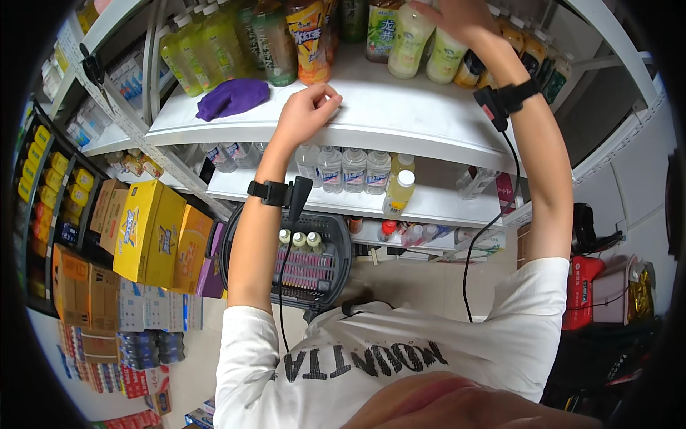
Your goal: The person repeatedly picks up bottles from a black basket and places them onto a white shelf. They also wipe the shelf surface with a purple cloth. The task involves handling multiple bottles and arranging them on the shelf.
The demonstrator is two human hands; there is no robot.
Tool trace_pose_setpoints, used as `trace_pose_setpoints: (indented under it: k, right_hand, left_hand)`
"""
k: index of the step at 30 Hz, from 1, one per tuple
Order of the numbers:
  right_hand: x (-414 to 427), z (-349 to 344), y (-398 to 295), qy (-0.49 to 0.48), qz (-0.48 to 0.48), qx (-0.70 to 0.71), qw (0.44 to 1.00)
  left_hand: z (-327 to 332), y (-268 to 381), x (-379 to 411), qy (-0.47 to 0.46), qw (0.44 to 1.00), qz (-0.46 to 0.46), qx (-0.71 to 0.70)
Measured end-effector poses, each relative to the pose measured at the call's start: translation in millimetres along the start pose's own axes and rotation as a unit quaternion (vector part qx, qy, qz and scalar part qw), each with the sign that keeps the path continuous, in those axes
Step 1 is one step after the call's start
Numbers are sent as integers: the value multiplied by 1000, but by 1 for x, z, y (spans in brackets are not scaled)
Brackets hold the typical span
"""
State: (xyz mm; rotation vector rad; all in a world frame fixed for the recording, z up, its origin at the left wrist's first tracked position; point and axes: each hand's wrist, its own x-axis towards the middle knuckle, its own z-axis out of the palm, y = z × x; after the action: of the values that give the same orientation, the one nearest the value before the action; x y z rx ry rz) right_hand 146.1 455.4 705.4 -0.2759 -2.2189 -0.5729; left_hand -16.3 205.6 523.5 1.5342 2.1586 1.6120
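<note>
My left hand [311, 110] rests at the front of the white shelf [396, 112], fingers loosely curled and nothing seen in them. Just behind it stands an orange-labelled iced tea bottle [308, 45]. A purple cloth [233, 99] lies to its left, before a group of green-yellow drink bottles [187, 51]. My right hand [463, 21] reaches over two pale green-white bottles [410, 45] at the top edge of the view. Its fingers are at the bottle tops, partly cut off, so its grip is unclear. Both wrists wear black straps with cabled devices.
Clear water bottles [353, 169] and a yellow drink bottle [399, 193] stand on the shelf below. A dark basket [340, 268] holding several small bottles is under my left forearm. Yellow cartons [144, 230] are stacked at left. A red package [581, 284] is at right.
</note>
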Motion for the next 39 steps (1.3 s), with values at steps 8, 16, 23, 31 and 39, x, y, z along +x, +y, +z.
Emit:
trace_pose_setpoints:
  k: [8, 16, 23, 31, 39]
  right_hand:
    - [-15, -93, -60, -36, 6, 121, 992]
    - [-94, -126, -189, -144, -76, 305, 938]
    - [-170, -19, -300, -316, -94, 343, 879]
    - [-328, 176, -422, -478, -166, 373, 777]
    - [-437, 305, -468, -621, -167, 289, 709]
  left_hand:
    - [-6, 41, -49, 58, 983, 172, 26]
    - [-34, 51, -131, -112, 970, 174, -130]
    - [-98, -85, -249, -175, 972, -153, 30]
    - [-145, -169, -343, -37, 979, -189, 63]
    - [-169, -195, -401, -69, 952, -292, 62]
